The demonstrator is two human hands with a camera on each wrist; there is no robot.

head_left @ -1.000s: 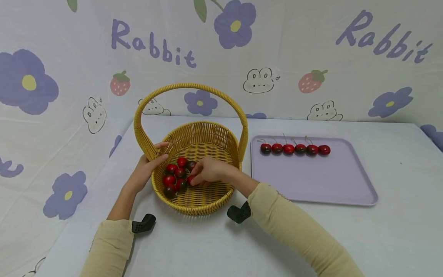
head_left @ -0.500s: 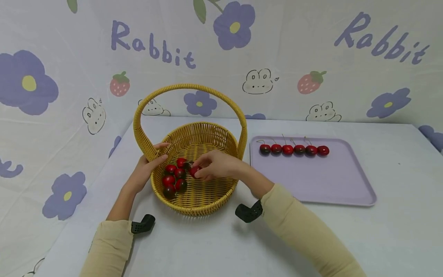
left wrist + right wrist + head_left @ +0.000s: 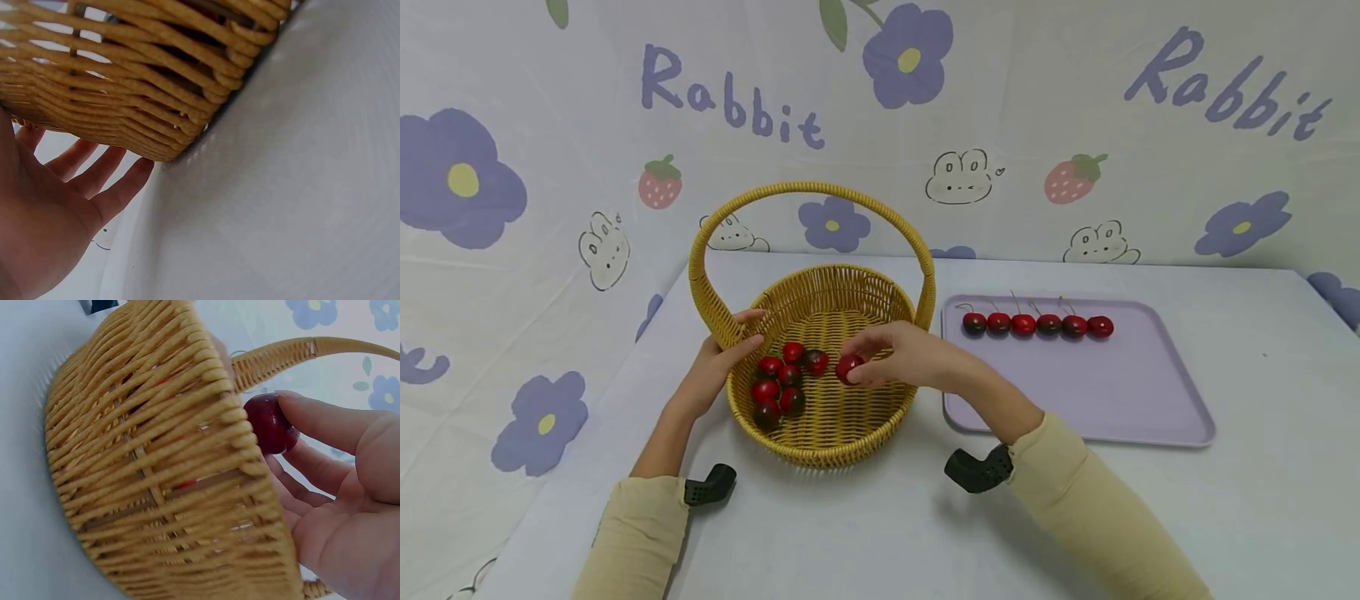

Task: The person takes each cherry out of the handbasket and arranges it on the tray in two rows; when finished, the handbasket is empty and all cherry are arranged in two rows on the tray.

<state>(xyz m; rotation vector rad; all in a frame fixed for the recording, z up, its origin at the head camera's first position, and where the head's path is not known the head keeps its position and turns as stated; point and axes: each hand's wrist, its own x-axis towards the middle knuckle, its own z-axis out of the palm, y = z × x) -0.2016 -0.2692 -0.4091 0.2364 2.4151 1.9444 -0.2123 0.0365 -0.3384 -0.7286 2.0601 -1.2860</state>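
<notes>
Cherry [image 3: 847,369] between my right thumb and fingers, above the basket [image 3: 820,456]

The only writing I can read is "Rabbit", printed twice in purple on the backdrop [image 3: 880,158] behind the far edge of the table [image 3: 850,533]. The cherry I hold is dark red and nearly round, so I make out no clear long axis; the view is tight, and I cannot tell which way its stem end points. My right hand [image 3: 901,354] pinches it over the basket's right half, right of the loose fruit; whether it touches the rim is hard to judge. My left hand [image 3: 711,372] holds the basket at the left base of its tall handle [image 3: 812,187], thumb over the rim, other fingers stretched along the outer wall. Seven cherries [image 3: 789,375] cluster toward the basket's left edge. To the right, a lilac tray [image 3: 1075,392] carries six cherries [image 3: 1023,324] lined along its far edge from the far left corner, their visible stems mostly pointing toward that edge.
</notes>
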